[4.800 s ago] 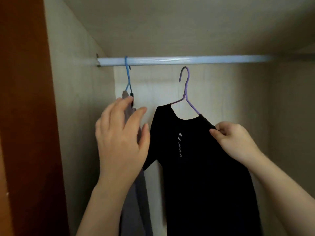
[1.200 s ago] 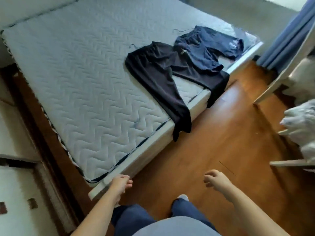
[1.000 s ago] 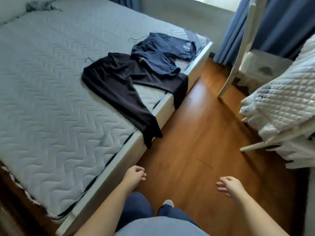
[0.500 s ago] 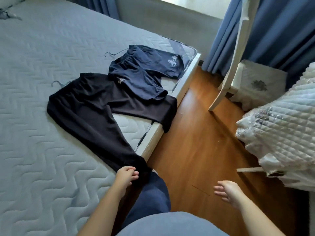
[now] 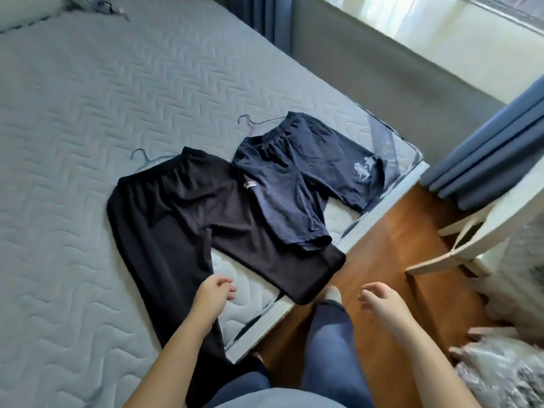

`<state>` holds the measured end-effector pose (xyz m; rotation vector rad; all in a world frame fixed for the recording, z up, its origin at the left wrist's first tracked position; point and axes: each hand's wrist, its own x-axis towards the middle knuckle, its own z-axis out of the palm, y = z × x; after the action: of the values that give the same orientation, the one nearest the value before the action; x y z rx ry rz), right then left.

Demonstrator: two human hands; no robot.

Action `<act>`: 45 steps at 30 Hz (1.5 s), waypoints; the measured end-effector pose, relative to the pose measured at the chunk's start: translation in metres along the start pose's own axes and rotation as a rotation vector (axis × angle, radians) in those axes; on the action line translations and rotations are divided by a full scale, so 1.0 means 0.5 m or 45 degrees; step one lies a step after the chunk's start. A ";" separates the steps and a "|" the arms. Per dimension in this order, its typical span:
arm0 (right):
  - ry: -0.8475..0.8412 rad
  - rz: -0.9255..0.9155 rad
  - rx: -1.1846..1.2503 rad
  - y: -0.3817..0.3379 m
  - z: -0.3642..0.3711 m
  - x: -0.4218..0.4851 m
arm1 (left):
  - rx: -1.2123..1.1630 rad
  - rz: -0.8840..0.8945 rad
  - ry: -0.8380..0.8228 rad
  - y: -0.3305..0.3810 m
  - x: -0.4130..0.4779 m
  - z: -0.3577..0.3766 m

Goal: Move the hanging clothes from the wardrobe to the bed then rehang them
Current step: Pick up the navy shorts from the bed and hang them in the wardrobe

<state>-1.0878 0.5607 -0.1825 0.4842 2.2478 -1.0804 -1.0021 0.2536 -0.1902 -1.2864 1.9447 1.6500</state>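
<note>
Black long trousers lie spread on the grey quilted mattress, one leg hanging over the bed's edge; a thin hanger hook pokes out at their waistband. Navy shorts with a white print lie beside them, overlapping the trousers, with their own hanger hook showing. My left hand hovers just above the near trouser leg, fingers loosely curled, holding nothing. My right hand is over the wooden floor, fingers apart and empty.
A wooden floor runs along the bed's right side. Blue curtains and a white frame stand at the right, with white quilted bedding at the lower right. A crumpled grey item lies at the bed's far end.
I have turned from the wardrobe and walked along the bed to the clothes. Both empty hands have come forward, the left one now over the black trouser leg.
</note>
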 end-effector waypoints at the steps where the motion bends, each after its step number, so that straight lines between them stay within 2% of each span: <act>1: -0.025 -0.012 -0.031 -0.015 -0.016 0.035 | -0.012 -0.003 0.006 0.019 0.016 0.023; 8: -0.183 -0.096 -0.186 -0.210 -0.176 0.353 | -0.120 -0.152 0.176 0.199 0.127 0.201; 12: -0.236 -0.146 -0.283 -0.337 -0.243 0.534 | -0.015 -0.146 0.218 0.335 0.218 0.286; 19: -0.354 -0.241 -0.486 -0.491 -0.175 0.758 | 0.186 -0.043 0.483 0.484 0.421 0.293; 26: -0.374 -0.392 -0.470 -0.588 -0.004 0.974 | 0.340 -0.066 0.540 0.480 0.731 0.221; 32: -0.248 -0.722 -0.596 -0.667 0.102 1.139 | 0.593 -0.062 0.599 0.440 0.938 0.220; 37: -0.011 -0.988 -0.668 -0.741 0.166 1.232 | 0.735 -0.035 0.862 0.402 1.020 0.250; 40: 0.057 -1.114 -0.836 -0.780 0.197 1.283 | 0.845 -0.024 0.965 0.377 1.046 0.265; 45: -0.010 -1.018 -1.194 -0.815 0.240 1.346 | 0.808 0.024 1.068 0.360 1.062 0.274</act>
<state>-1.7793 0.2647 -0.4425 -0.8516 2.6543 -0.2029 -1.4818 0.1345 -0.4886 -1.7948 2.5946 0.3596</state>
